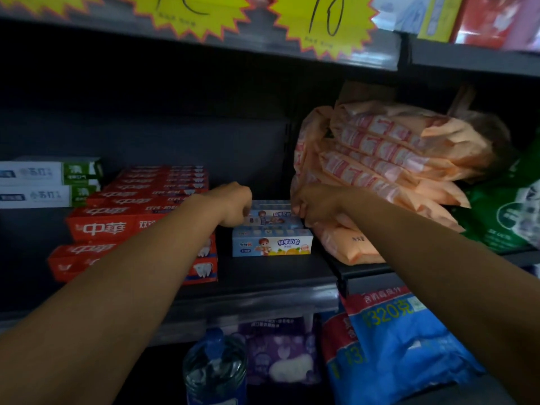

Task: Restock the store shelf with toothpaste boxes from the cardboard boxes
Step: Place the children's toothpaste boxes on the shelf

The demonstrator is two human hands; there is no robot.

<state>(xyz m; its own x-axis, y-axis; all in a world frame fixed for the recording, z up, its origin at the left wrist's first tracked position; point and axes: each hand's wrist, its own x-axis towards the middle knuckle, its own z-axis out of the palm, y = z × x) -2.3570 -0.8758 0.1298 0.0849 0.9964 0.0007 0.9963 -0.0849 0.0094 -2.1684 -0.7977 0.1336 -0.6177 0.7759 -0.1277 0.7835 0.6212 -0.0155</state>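
- Two bare arms reach onto the shelf [263, 276].
- One light-blue children's toothpaste box [272, 244] lies in front; behind it a stack, count unclear.
- Left hand [233, 204] and right hand [311, 206], fingers curled, grip the top box [270, 214] by its ends.

Single head view, close, facing forward and slightly down into dark store shelf [257, 276], arms from 6 o'clock.

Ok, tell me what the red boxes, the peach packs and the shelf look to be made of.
Red boxes: printed cardboard, slightly glossy; sharp straight edges and flat faces.
Peach packs: soft plastic film, probably; they crumple, sag and catch light in creases.
Shelf: dark painted metal, likely; thin flat deck with a formed front lip, matte finish.
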